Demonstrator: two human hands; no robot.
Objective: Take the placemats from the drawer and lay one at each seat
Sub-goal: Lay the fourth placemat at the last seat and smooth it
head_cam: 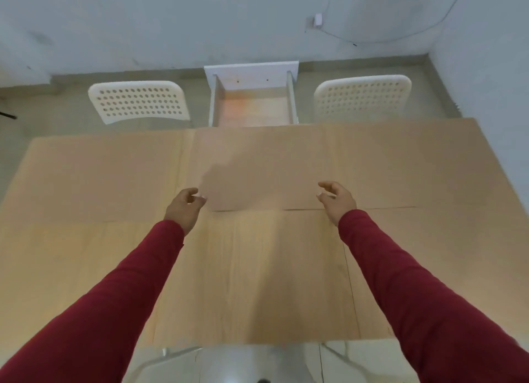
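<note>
Head view: left hand (183, 205) and right hand (336, 199), fingers loosely curled, holding nothing, well apart above table (257, 268). Tan placemats (257, 167) along far edge; open drawer (253, 107) beyond, between two white chairs (138, 102).

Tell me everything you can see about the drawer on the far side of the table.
The drawer is pulled out from the far edge of the table, between two white perforated chairs. Its front panel is white with two small dark spots on the inner face; side walls are pale, the floor light wood with a faint orange tinge. Its visible part looks empty, and neither hand touches it.
</note>
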